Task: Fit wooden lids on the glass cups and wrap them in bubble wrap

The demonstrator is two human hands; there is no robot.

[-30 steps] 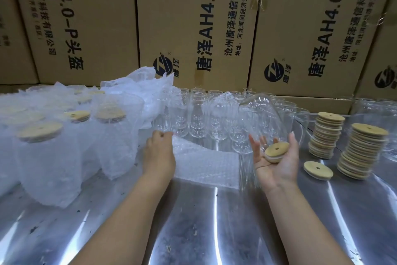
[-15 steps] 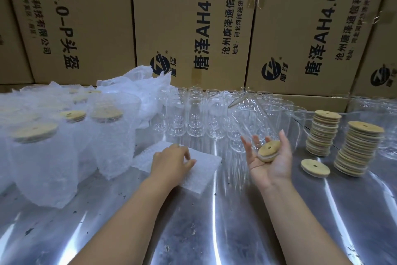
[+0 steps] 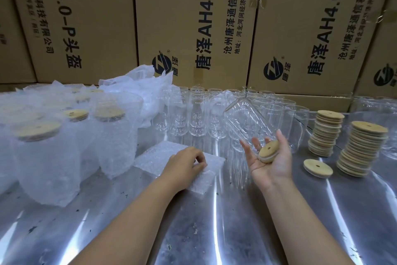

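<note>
My table (image 3: 214, 232) is of shiny metal. On its left stand wrapped cups (image 3: 49, 157), and behind them a heap of bubble wrap (image 3: 146, 84), loose I think. A flat sheet (image 3: 154, 159) lies in the middle and bare cups (image 3: 197, 114) stand in rows at the back. On the right are two lid stacks (image 3: 361, 148) and a single lid (image 3: 318, 168).

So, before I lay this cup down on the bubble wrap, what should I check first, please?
1. Wooden lid on the glass cup: ok, it sits on the mouth; tightness cannot tell.
2. Right hand supports the cup: ok, the cup lies tilted across the palm.
3. Bubble wrap sheet spread on the metal table: ok.
4. Left hand off the sheet: not ok, it rests on it.
5. Sheet large enough for the cup: cannot tell.
</note>
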